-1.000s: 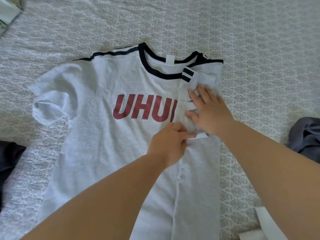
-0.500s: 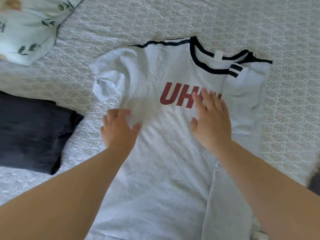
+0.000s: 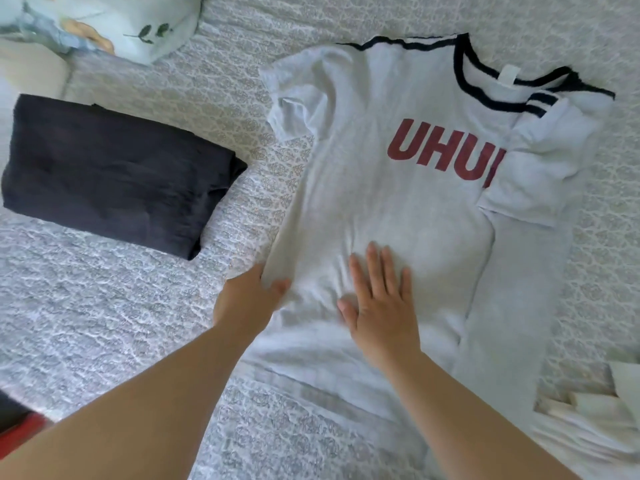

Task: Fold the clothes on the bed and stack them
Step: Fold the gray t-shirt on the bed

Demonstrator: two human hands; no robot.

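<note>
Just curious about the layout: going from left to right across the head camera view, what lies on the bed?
Folded dark garment → left hand gripping the shirt's edge → right hand flat on the grey T-shirt → the shirt's folded-in sleeve.

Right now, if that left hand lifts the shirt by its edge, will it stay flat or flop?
It will likely flop: the shirt is thin and already wrinkles under the right hand. The edge where the left hand has its grip bunches easily. It probably slides little, since the bedspread looks textured.
</note>
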